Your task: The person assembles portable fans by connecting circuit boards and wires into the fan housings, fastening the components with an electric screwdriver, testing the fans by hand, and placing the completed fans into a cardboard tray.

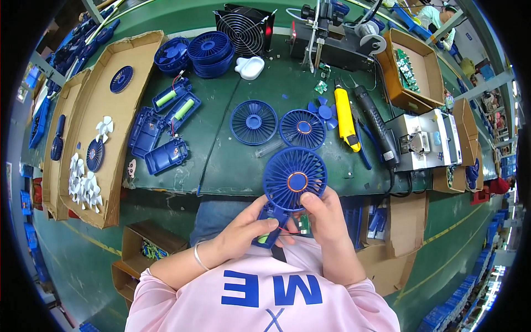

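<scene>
Just over the table's near edge, I hold a blue handheld fan (279,191) with a round slatted grille and a copper-coloured ring at its hub. My left hand (240,232) is closed around its opened handle, where a green battery cell (263,239) and a red wire show. With the thumb on the lower rim of the grille, my right hand (326,216) grips the fan head. A small green circuit board (303,223) hangs by the right fingers. Beyond the fan lie two loose blue grilles, one plain (254,122) and one ringed (315,129), and a blue fan blade (323,112).
Blue handle shells (166,156), some with green cells, lie at left beside a cardboard tray (113,180) of white blades. To the right are a yellow power tool (346,119), a black electric screwdriver (376,124) and a metal machine (423,141). A black fan (246,30) stands behind.
</scene>
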`<act>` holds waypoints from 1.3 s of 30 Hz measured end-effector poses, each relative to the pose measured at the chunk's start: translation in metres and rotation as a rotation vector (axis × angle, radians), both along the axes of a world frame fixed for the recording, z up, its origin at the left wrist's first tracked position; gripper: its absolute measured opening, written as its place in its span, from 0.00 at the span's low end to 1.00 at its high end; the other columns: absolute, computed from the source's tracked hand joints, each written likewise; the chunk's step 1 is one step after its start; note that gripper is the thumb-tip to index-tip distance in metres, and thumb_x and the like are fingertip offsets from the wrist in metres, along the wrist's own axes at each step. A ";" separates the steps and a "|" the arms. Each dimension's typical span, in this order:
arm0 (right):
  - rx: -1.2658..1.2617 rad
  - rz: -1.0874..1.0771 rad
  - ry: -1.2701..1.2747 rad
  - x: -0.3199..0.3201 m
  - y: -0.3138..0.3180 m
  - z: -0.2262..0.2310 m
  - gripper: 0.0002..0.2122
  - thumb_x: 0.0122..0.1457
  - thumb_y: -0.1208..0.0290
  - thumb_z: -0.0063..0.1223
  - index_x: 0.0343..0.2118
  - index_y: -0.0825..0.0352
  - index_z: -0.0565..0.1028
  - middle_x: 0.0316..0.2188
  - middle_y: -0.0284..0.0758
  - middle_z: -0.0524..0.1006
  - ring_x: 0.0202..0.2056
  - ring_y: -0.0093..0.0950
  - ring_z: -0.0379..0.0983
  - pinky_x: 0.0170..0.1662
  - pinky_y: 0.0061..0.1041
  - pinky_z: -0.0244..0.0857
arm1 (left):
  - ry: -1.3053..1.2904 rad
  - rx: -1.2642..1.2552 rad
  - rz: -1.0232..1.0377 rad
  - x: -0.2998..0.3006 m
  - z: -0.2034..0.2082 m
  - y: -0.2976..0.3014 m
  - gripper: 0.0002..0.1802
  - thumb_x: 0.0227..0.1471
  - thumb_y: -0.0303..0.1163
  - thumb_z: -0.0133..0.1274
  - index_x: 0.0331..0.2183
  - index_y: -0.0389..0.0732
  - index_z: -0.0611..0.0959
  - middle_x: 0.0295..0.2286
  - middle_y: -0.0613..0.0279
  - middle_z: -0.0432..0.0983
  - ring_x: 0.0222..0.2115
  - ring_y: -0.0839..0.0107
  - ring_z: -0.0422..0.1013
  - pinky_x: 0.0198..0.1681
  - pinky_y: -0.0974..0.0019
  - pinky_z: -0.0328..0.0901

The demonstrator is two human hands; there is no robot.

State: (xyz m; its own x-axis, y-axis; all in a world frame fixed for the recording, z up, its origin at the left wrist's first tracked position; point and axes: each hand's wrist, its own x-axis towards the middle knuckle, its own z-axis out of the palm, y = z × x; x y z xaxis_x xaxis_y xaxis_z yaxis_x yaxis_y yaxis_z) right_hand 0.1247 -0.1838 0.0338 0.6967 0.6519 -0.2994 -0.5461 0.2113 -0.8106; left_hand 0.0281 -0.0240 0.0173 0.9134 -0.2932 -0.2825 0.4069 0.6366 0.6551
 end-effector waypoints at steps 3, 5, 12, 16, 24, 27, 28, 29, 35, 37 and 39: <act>-0.046 -0.001 -0.082 0.001 -0.002 -0.015 0.13 0.57 0.67 0.54 0.40 0.69 0.71 0.31 0.32 0.75 0.26 0.18 0.68 0.30 0.18 0.64 | 0.009 0.084 -0.002 0.005 0.011 0.001 0.20 0.59 0.31 0.42 0.51 0.36 0.65 0.37 0.53 0.73 0.36 0.64 0.74 0.39 0.67 0.69; -0.036 -0.004 -0.066 -0.002 -0.003 -0.017 0.14 0.57 0.66 0.54 0.42 0.70 0.70 0.31 0.33 0.75 0.26 0.19 0.69 0.29 0.18 0.64 | -0.018 0.161 0.002 0.005 0.007 0.000 0.18 0.59 0.32 0.42 0.49 0.35 0.68 0.36 0.53 0.74 0.35 0.65 0.74 0.39 0.67 0.69; 0.010 -0.087 -0.306 -0.009 0.000 -0.022 0.16 0.57 0.79 0.50 0.48 0.73 0.65 0.30 0.35 0.74 0.30 0.21 0.71 0.35 0.20 0.66 | 0.060 -0.102 0.154 -0.001 0.013 0.008 0.20 0.59 0.39 0.42 0.42 0.30 0.71 0.29 0.49 0.75 0.26 0.63 0.75 0.29 0.63 0.73; 0.038 -0.145 -0.808 -0.020 0.006 -0.025 0.20 0.47 0.88 0.54 0.46 0.73 0.68 0.30 0.35 0.73 0.31 0.22 0.70 0.37 0.22 0.65 | 0.095 0.015 0.230 0.001 0.015 0.006 0.20 0.59 0.40 0.42 0.42 0.31 0.71 0.27 0.49 0.75 0.24 0.64 0.75 0.29 0.64 0.73; -0.116 -0.245 -1.657 -0.008 0.021 -0.006 0.17 0.37 0.80 0.61 0.35 0.66 0.78 0.31 0.35 0.77 0.32 0.31 0.74 0.33 0.26 0.68 | 0.041 0.102 0.351 -0.002 0.014 0.004 0.21 0.59 0.34 0.42 0.49 0.29 0.69 0.40 0.53 0.75 0.40 0.71 0.72 0.47 0.70 0.65; -0.130 -0.155 -1.787 -0.008 0.024 -0.005 0.12 0.40 0.78 0.57 0.32 0.66 0.79 0.31 0.33 0.78 0.32 0.29 0.74 0.33 0.26 0.68 | 0.021 -0.020 0.376 0.003 0.028 0.005 0.23 0.58 0.33 0.42 0.50 0.26 0.67 0.50 0.47 0.66 0.50 0.65 0.66 0.53 0.63 0.62; -0.126 -0.151 -1.789 -0.009 0.025 -0.004 0.12 0.40 0.78 0.57 0.32 0.66 0.79 0.31 0.33 0.78 0.32 0.29 0.74 0.33 0.26 0.68 | 0.020 -0.021 0.381 0.004 0.031 0.007 0.23 0.58 0.33 0.42 0.50 0.26 0.67 0.50 0.47 0.66 0.50 0.65 0.66 0.53 0.63 0.62; -0.144 -0.136 -1.786 -0.010 0.026 -0.002 0.13 0.39 0.79 0.58 0.32 0.67 0.79 0.31 0.33 0.78 0.31 0.30 0.74 0.33 0.27 0.68 | 0.036 -0.070 0.368 0.004 0.034 0.009 0.23 0.59 0.33 0.41 0.51 0.27 0.67 0.51 0.46 0.66 0.50 0.64 0.66 0.53 0.62 0.62; -0.191 -0.099 -1.538 -0.007 0.027 -0.003 0.16 0.37 0.84 0.61 0.34 0.69 0.78 0.28 0.35 0.77 0.30 0.31 0.74 0.33 0.27 0.67 | 0.109 -0.177 0.371 -0.001 0.025 0.009 0.23 0.60 0.36 0.38 0.50 0.28 0.68 0.50 0.45 0.67 0.50 0.61 0.67 0.54 0.61 0.61; -0.177 -0.035 -1.395 -0.001 0.026 0.004 0.15 0.39 0.86 0.60 0.35 0.70 0.77 0.26 0.35 0.77 0.29 0.32 0.73 0.32 0.27 0.67 | 0.131 -0.134 0.352 -0.005 0.018 0.010 0.20 0.61 0.36 0.39 0.49 0.31 0.69 0.48 0.48 0.69 0.48 0.65 0.67 0.50 0.63 0.64; -0.220 -0.106 -1.335 0.000 0.025 0.009 0.14 0.41 0.86 0.59 0.35 0.71 0.77 0.25 0.36 0.77 0.29 0.32 0.73 0.33 0.26 0.67 | 0.095 -0.122 0.357 -0.002 0.025 0.010 0.21 0.61 0.36 0.39 0.49 0.31 0.68 0.45 0.50 0.70 0.45 0.64 0.70 0.48 0.61 0.66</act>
